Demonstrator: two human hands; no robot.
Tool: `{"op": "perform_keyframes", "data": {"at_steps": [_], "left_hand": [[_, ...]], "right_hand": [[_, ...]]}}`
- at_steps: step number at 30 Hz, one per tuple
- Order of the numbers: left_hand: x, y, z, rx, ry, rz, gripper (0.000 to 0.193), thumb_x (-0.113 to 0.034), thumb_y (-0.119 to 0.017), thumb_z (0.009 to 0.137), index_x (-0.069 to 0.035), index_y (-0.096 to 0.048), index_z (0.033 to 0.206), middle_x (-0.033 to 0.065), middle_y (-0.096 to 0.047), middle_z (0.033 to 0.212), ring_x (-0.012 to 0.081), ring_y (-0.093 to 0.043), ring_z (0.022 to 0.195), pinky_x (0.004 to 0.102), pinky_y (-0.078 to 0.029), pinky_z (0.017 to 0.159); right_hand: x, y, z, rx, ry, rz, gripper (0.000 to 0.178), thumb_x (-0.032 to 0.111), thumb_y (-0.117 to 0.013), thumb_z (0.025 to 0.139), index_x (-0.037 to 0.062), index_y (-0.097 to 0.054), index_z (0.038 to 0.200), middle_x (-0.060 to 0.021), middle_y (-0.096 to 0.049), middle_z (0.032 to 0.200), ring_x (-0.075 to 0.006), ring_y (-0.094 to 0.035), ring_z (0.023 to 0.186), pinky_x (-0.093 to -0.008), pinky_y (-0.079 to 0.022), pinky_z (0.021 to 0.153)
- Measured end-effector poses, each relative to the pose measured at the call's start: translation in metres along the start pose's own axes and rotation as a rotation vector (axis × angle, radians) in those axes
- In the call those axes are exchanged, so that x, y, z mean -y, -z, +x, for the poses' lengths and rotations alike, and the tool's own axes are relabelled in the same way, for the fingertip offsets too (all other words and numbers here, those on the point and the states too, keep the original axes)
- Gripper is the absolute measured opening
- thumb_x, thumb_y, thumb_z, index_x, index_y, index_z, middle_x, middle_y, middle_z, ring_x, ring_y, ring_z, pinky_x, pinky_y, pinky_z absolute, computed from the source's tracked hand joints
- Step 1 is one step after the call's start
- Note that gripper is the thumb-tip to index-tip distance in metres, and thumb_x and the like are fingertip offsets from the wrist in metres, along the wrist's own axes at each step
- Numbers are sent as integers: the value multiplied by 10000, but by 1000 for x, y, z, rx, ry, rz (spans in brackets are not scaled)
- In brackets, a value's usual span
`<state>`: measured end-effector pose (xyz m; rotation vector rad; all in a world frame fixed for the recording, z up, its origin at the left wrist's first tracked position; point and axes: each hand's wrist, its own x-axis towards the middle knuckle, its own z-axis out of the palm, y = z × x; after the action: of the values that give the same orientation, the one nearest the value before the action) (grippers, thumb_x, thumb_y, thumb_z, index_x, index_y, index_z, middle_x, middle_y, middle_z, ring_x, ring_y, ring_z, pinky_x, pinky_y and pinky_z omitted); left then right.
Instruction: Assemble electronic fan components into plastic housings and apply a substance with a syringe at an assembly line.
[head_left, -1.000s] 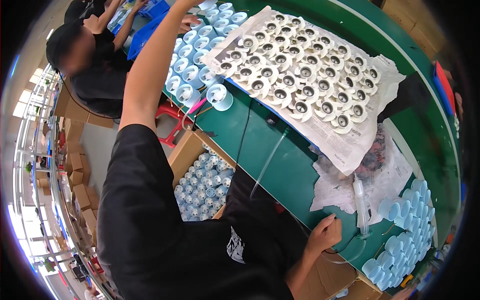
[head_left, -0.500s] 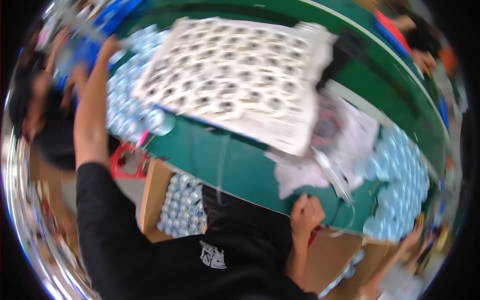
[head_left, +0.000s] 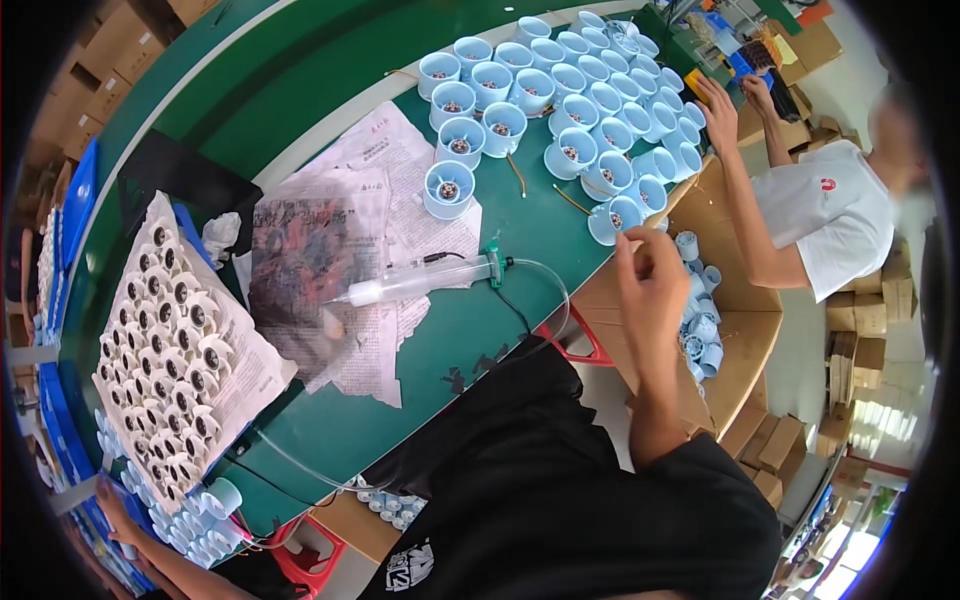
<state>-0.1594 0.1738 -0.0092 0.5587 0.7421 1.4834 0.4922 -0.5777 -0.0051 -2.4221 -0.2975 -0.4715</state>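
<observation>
My right hand (head_left: 652, 275) reaches out to the right, fingers curled. Its thumb and forefinger meet the lower rim of a light-blue cup-shaped housing (head_left: 615, 218) at the near end of a crowd of similar ones. Many of these housings (head_left: 535, 90) have small motors showing inside. My left arm stretches to the lower left rim of the picture. There my left hand (head_left: 118, 515) is near more light-blue housings (head_left: 195, 525); its grip is unclear. White fan wheels (head_left: 165, 345) with black centres cover a newspaper-lined board between my hands.
A clear syringe (head_left: 420, 280) with a green cap and hose lies on newspaper (head_left: 320, 240) on the green table (head_left: 350, 435). A cardboard box (head_left: 745, 350) of housings stands right, beside a co-worker in a white shirt (head_left: 825, 215). Red stools (head_left: 580, 345) are below.
My view has swung to the right. My right hand has moved from a fist at the table's front edge to the housings on the right. The left arm stays stretched out.
</observation>
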Motion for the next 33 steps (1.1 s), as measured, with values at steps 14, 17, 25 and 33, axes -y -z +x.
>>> {"op": "perform_keyframes", "data": {"at_steps": [14,17,25,33], "left_hand": [[321,-293,-584,1189,-353,1116,612,-78,-829,665,-63,-572,1221,150,-567,1182,343,-526,1116,419,-410,971],[396,-290,-611,1095,-518,1079,722,-27,-802,650,-115,-498,1300,177,-452,1293,383,-448,1170,469,-356,995],[414,-334,-569,959,75,919,430,-202,-779,780,-10,-549,1088,143,-618,987,228,-586,992,364,-457,847],[439,-304,-580,1065,-161,904,471,-219,-774,679,-21,-586,1062,139,-588,1016,314,-532,1025,430,-386,924]], "right_hand": [[46,-22,-40,365,-37,590,159,104,-748,829,37,-615,771,-1,-523,554,-36,-440,480,-218,-341,435],[85,-20,-52,633,-118,781,157,87,-706,871,13,-597,786,26,-557,631,3,-454,592,-188,-352,498],[35,-59,-64,865,-652,1400,310,181,-458,1009,-42,-533,1212,-118,-628,1047,-166,-625,869,-279,-513,732],[38,-83,-82,732,-871,1807,343,120,-488,988,9,-447,1310,-108,-550,1263,-189,-560,1140,-340,-460,922]]}}
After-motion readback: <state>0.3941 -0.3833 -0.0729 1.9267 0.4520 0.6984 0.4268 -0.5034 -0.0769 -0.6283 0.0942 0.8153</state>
